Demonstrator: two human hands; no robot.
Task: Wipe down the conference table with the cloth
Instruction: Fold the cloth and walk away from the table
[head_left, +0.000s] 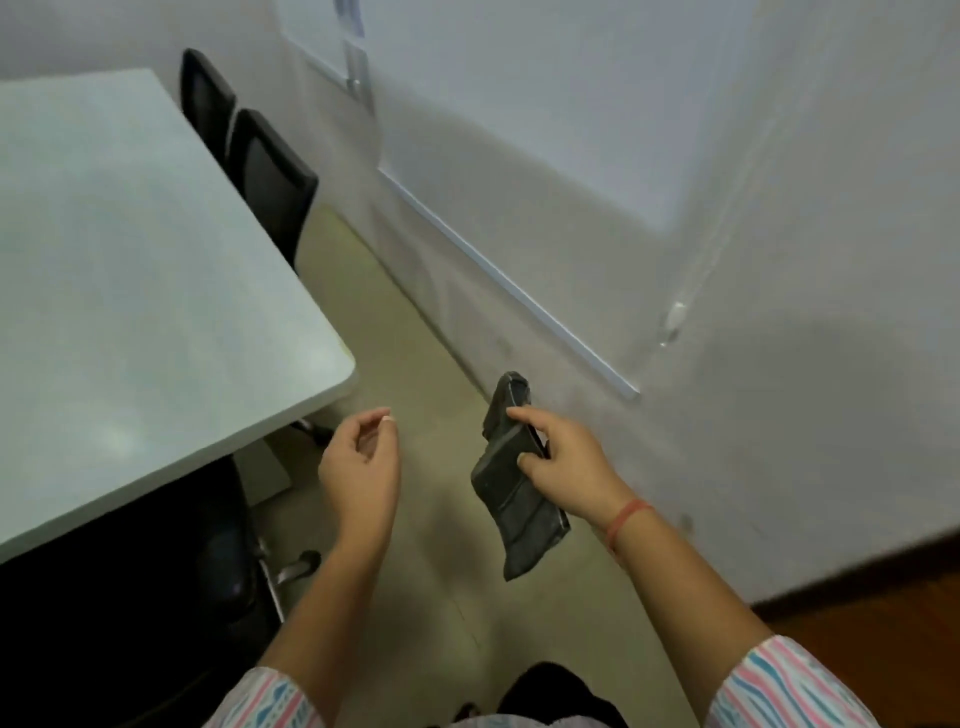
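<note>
So the dark grey cloth (514, 499) is gripped round its middle by the right hand (566, 457), thumb laid on top and fingers curled underneath. It's held up in the air at roughly 6 o'clock in the view, over the beige floor (415, 415) and well apart from the table (130, 286). One end is pointed up toward 12, the other is left dangling toward 6. The left hand (361, 462) is seen at about 7 o'clock, fingers loosely curled with nothing held, near the table's rounded corner but not touching it. The white table is spread across 9 o'clock, and two black chairs (270, 176) are lined up along its edge at 11. A red band (626, 519) is worn on the right wrist, and the pale wall (727, 260) is seen from 1 to 3 o'clock
</note>
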